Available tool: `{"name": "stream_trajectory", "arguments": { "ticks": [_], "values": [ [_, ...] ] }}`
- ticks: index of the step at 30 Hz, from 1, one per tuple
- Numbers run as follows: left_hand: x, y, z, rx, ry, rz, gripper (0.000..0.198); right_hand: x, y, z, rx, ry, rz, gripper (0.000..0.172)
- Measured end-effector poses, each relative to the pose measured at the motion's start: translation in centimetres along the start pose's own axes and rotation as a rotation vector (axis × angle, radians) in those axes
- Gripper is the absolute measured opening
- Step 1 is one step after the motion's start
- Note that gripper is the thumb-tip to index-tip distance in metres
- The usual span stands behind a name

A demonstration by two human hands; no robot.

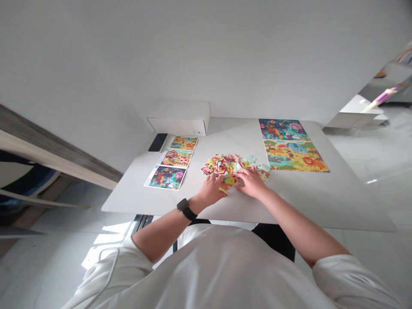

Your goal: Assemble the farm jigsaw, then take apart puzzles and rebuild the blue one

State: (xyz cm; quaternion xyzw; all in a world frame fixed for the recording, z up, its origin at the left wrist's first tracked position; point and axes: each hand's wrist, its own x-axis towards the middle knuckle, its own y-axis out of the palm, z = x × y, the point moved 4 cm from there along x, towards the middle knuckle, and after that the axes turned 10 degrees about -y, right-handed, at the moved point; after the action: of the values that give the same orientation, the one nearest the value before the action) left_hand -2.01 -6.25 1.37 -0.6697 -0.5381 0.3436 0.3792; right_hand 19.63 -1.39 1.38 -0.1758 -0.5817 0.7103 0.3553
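A heap of loose, brightly coloured jigsaw pieces (230,165) lies in the middle of the white table (309,201). My left hand (212,189), a black watch on its wrist, rests at the heap's near edge with its fingers curled on a yellow piece (229,182). Beside it, my right hand (251,181) lies on the pieces with its fingers bent down into them; what they hold is hidden. The two hands almost touch.
Two finished colourful puzzles (291,146) lie at the table's right back. Three picture cards (174,163) sit in a row at the left, a black phone (157,142) behind them. A white box (180,118) stands against the wall.
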Motion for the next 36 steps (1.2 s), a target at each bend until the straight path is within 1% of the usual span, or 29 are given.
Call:
{"name": "stream_trajectory", "arguments": {
  "ticks": [5, 8, 11, 13, 16, 20, 23, 25, 28, 30, 31, 33, 34, 36],
  "values": [
    [-0.5, -0.1, -0.3, -0.025, 0.098, 0.007, 0.088, -0.1, 0.4, 0.0, 0.026, 0.045, -0.006, 0.036],
    [-1.1, -0.3, 0.0, -0.058, 0.129, 0.012, 0.095, -0.7, 0.1, 0.1, 0.021, 0.021, -0.035, 0.032],
    [-1.6, -0.4, 0.3, -0.089, 0.161, 0.016, 0.099, -1.3, -0.4, 0.2, 0.028, -0.031, -0.084, 0.022],
    [-1.8, -0.4, 0.4, -0.092, 0.186, 0.005, 0.097, -1.5, -0.9, 0.1, 0.056, -0.055, -0.101, 0.013],
    [-1.7, -0.7, 0.3, -0.071, 0.216, -0.036, 0.082, -1.4, -1.4, 0.0, 0.106, -0.067, -0.108, 0.009],
    [-1.5, -1.5, -0.1, -0.016, 0.23, -0.065, 0.058, -1.2, -1.8, -0.4, 0.111, -0.034, -0.146, 0.02],
    [-1.4, -1.8, -0.5, 0.007, 0.243, 0.003, 0.045, -0.9, -1.9, -1.2, 0.087, 0.045, -0.184, 0.03],
    [-1.4, -1.8, -0.6, -0.004, 0.252, 0.059, 0.037, -0.3, -2.2, -1.7, 0.093, 0.114, -0.243, 0.032],
    [-1.4, -1.8, -0.6, -0.059, 0.261, 0.092, 0.031, 1.6, -2.9, -1.8, 0.132, 0.202, -0.351, 0.033],
    [-1.4, -1.9, -0.6, -0.096, 0.248, 0.083, 0.03, 3.3, -3.0, -1.1, 0.164, 0.183, -0.377, 0.033],
    [-1.4, -2.0, -0.6, -0.11, 0.227, 0.068, 0.028, 4.2, -2.9, -0.5, 0.182, 0.137, -0.361, 0.033],
    [-1.3, -2.3, -0.4, -0.109, 0.164, 0.011, 0.026, 5.5, -2.3, 0.6, 0.2, 0.034, -0.276, 0.033],
    [-1.3, -2.5, -0.4, -0.092, 0.134, -0.027, 0.026, 5.7, -2.0, 1.0, 0.192, 0.002, -0.228, 0.034],
    [-1.3, -2.9, -0.3, -0.041, 0.106, -0.098, 0.029, 5.4, -1.3, 1.1, 0.144, -0.005, -0.157, 0.038]
  ]
}}
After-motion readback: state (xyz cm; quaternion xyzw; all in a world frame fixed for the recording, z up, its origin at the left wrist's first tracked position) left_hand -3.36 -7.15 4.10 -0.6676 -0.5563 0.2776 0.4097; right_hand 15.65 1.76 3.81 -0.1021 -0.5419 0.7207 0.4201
